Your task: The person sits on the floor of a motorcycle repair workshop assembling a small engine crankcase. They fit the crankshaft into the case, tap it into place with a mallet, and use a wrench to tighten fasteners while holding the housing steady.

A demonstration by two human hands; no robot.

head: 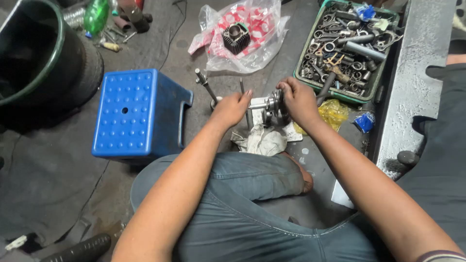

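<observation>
head | both hands' fingers grip crankshaft | green tray: wrenches, rings | plastic bag: finned cylinder

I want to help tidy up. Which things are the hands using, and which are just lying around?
In use:
left hand
right hand
metal shaft assembly
white rag

Lying about:
blue stool
green tray of metal parts
finned cylinder on plastic bag
green bottle

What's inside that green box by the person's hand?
The green tray is piled with metal wrenches, rings and a grey tube. Its bottom is covered by the pile.
</observation>
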